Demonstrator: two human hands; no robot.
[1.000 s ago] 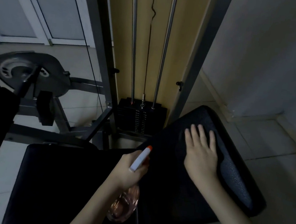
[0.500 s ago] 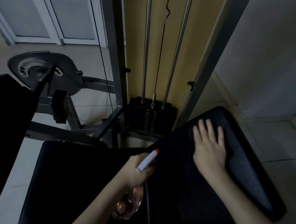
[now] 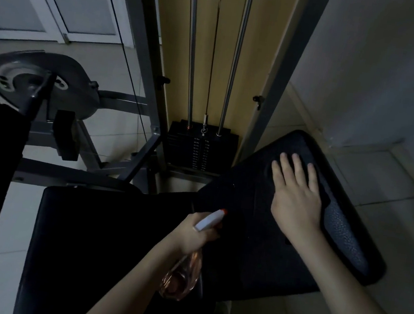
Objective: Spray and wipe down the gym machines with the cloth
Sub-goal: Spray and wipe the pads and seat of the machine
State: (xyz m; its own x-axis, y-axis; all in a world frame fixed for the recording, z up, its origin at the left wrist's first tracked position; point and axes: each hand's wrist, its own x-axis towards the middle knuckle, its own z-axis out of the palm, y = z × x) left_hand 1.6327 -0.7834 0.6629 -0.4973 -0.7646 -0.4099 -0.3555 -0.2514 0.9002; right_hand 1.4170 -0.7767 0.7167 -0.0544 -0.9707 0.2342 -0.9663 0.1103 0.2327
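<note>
My right hand lies flat, fingers spread, on a dark cloth that is hard to tell from the black padded rest beneath it. The pad slants up to the right, and its pebbled surface shows beside my wrist. My left hand grips a clear pinkish spray bottle. Its white, orange-tipped nozzle points up-right towards the pad. A black seat pad lies below my left arm.
The weight stack with two steel guide rods and a cable stands straight ahead in a grey frame. A grey cam disc and frame bars are at the left, another black pad at the far left. A wall is close on the right, with tiled floor all around.
The view has shifted a little. My right hand stays flat on the cloth and has slid slightly along the pad. My left hand keeps the bottle in much the same place.
</note>
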